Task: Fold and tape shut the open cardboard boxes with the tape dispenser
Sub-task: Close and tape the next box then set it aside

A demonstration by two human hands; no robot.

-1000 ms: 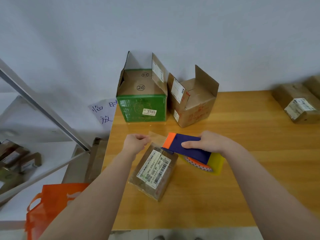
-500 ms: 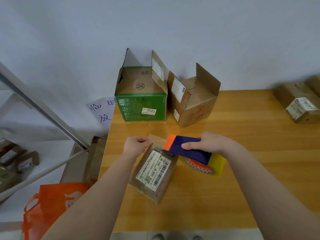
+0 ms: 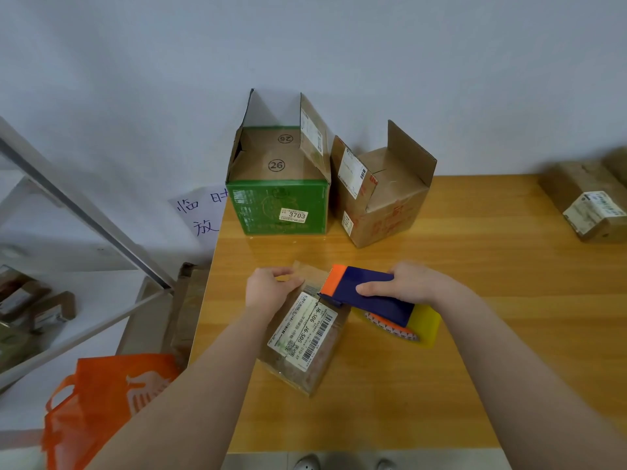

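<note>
A small brown cardboard box [image 3: 305,337] with a white barcode label lies closed on the wooden table [image 3: 441,351] in front of me. My left hand [image 3: 268,290] grips its far left end. My right hand [image 3: 403,283] holds the tape dispenser [image 3: 369,300], navy with an orange tip and a yellow side; its tip rests on the box's far top edge. At the back stand a green open box [image 3: 278,205] and a brown open box [image 3: 380,195], flaps up.
Taped brown parcels [image 3: 590,205] lie at the table's far right. Left of the table are an orange bag [image 3: 101,398], flattened cardboard [image 3: 186,310], a metal rack [image 3: 78,205] and a handwritten paper sign [image 3: 200,212] on the wall.
The view has shifted slightly. Both hands stay on the small box and the dispenser, with the dispenser tip still at the box's far edge.
</note>
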